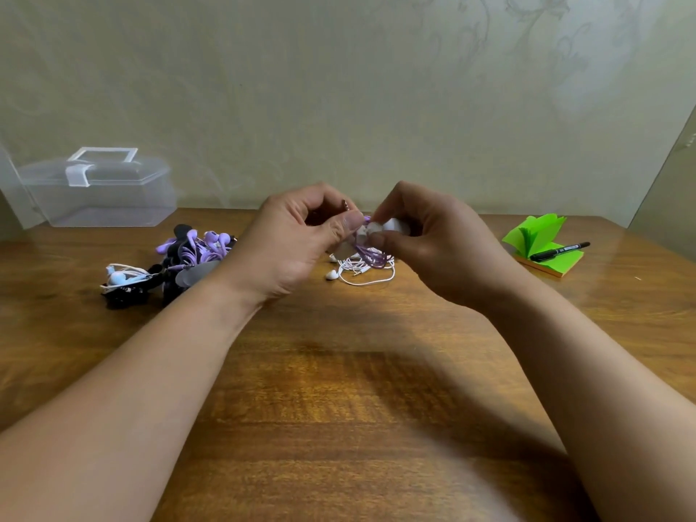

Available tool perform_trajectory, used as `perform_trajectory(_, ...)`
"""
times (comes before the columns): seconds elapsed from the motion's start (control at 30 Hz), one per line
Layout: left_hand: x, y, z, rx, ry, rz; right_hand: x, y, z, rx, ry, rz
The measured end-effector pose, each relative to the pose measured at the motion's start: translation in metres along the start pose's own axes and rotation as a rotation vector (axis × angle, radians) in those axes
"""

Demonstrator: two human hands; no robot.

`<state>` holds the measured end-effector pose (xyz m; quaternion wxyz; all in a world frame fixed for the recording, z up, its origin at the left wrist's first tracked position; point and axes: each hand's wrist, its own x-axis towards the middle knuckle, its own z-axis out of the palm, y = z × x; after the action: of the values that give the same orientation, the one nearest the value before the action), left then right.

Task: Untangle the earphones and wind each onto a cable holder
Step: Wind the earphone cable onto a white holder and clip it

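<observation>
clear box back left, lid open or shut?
Shut: lid sits flat on the clear box, white latch folded down over its front.

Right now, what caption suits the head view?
Left hand and right hand hold purple earphones and a white cable holder over the wooden table.

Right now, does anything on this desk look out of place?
Yes: the green note pad on the right has its top sheets fanned up, with a pen lying across it. White earphones lie tangled mid-table.

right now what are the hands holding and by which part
The left hand and right hand pinch opposite ends of a small pale cable holder. The thin purple earphone cord on it hangs below in loops.
</observation>
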<state>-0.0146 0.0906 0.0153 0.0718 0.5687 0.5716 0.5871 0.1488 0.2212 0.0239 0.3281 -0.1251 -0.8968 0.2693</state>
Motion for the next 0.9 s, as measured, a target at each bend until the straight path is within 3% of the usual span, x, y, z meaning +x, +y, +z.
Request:
perform_trajectory(0.27, -0.002, -0.002, 0.004, -0.099, -0.052, -0.054, -0.001, 0.001, 0.009, -0.018, -0.019, 0.023)
perform_trajectory(0.43, -0.003, -0.002, 0.009, -0.146, -0.002, -0.061, -0.001, -0.003, 0.012, 0.055, -0.020, 0.021)
perform_trajectory(0.73, -0.004, 0.006, 0.011, -0.437, 0.017, -0.347, -0.004, -0.007, 0.019, 0.105, 0.064, -0.029)
perform_trajectory(0.9, -0.003, 0.005, 0.014, -0.484, 0.045, -0.378, -0.005, -0.008, 0.025, 0.147, 0.115, -0.026)
